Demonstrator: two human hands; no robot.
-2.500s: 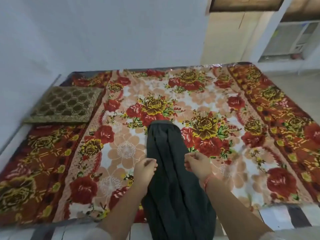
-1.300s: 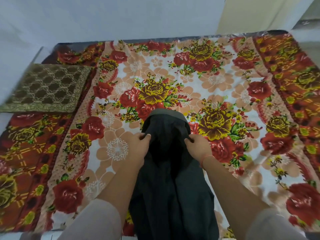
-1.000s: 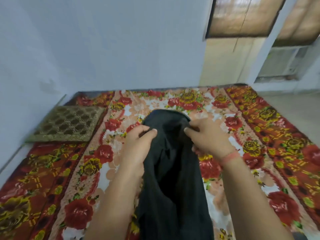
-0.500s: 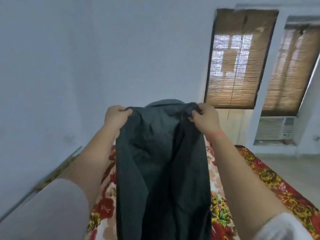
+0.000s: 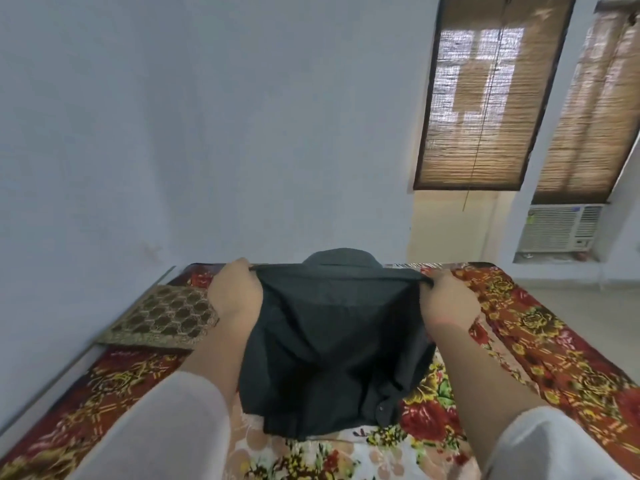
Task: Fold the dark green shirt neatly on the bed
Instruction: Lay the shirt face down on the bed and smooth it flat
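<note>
The dark green shirt (image 5: 332, 344) hangs in the air over the bed, stretched wide between my hands. My left hand (image 5: 235, 292) pinches its upper left corner. My right hand (image 5: 446, 303) pinches its upper right corner. The collar rises above the taut top edge. The lower part of the shirt is bunched, with a button showing at the lower right, and its hem hangs just above the floral bedspread (image 5: 540, 348).
A brown-gold patterned cushion (image 5: 162, 317) lies at the bed's left side by the blue wall. Bamboo blinds (image 5: 481, 98) cover windows at the right. An air conditioner (image 5: 557, 228) sits low in the wall beyond the bed.
My hands moved apart and lower, spreading the shirt from a narrow hanging strip into a wide panel. The camera tilted down a little, so more of the bed shows.
</note>
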